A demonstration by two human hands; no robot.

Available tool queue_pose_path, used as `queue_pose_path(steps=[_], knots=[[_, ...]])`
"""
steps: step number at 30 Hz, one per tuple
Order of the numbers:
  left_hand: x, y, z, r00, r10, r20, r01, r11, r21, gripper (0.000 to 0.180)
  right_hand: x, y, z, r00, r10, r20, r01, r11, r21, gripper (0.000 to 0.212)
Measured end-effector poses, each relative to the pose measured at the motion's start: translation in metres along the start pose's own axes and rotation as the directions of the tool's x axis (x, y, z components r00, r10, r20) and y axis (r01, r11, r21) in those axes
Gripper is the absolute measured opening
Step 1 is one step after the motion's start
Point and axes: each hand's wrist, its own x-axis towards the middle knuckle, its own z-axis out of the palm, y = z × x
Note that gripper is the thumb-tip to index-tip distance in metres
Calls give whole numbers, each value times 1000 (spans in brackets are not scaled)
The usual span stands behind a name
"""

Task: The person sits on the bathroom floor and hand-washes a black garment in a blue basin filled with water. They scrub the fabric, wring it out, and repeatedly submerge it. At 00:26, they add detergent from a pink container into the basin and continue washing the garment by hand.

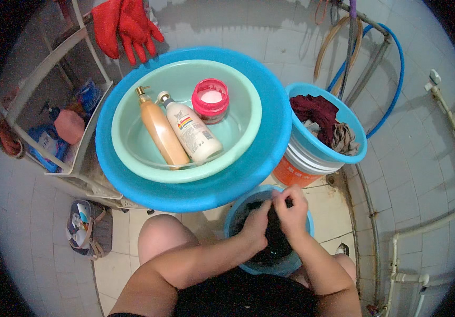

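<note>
Between my knees stands a small light-blue bucket [229, 217] with a dark, wet-looking cloth [275, 238] in it. Over the bucket, my left hand [256, 224] is closed on the dark cloth, thumb toward the far rim. My right hand [291, 210] pinches the same cloth close beside it, its fingers curled. Part of the cloth shows between the two hands; the exact grip of the fingertips is partly hidden.
Ahead, a large blue basin [195, 201] holds a mint-green basin [254, 121] with two pump bottles and a pink jar. At right, a blue tub [363, 150] of clothes sits on a white bucket [312, 161]. A shelf rack [74, 153] and fabric basket [103, 232] stand left.
</note>
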Motion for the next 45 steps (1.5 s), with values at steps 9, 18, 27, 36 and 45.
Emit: queue_pose_path(steps=[9, 18, 27, 36, 45], knots=[[-7, 36, 23, 993, 118, 3, -117, 990, -80, 27, 11, 6, -24, 581, 713, 391, -755, 294, 586, 28], [26, 37, 9, 968, -112, 226, 95, 992, 83, 29, -18, -37, -14, 815, -545, 196, 518, 838, 174, 15], [35, 8, -20, 963, 20, 270, 10, 994, -110, 24, -14, -11, 2, 832, -544, 109, 555, 818, -151, 15], [-14, 21, 25, 1000, -26, -14, 26, 1000, 10, 16, 9, 32, 4, 976, 213, -44, -190, 934, 304, 20], [2, 41, 17, 990, -3, 142, -19, 988, 153, 27, 10, 36, -20, 618, 644, 452, -697, 182, 693, 47]])
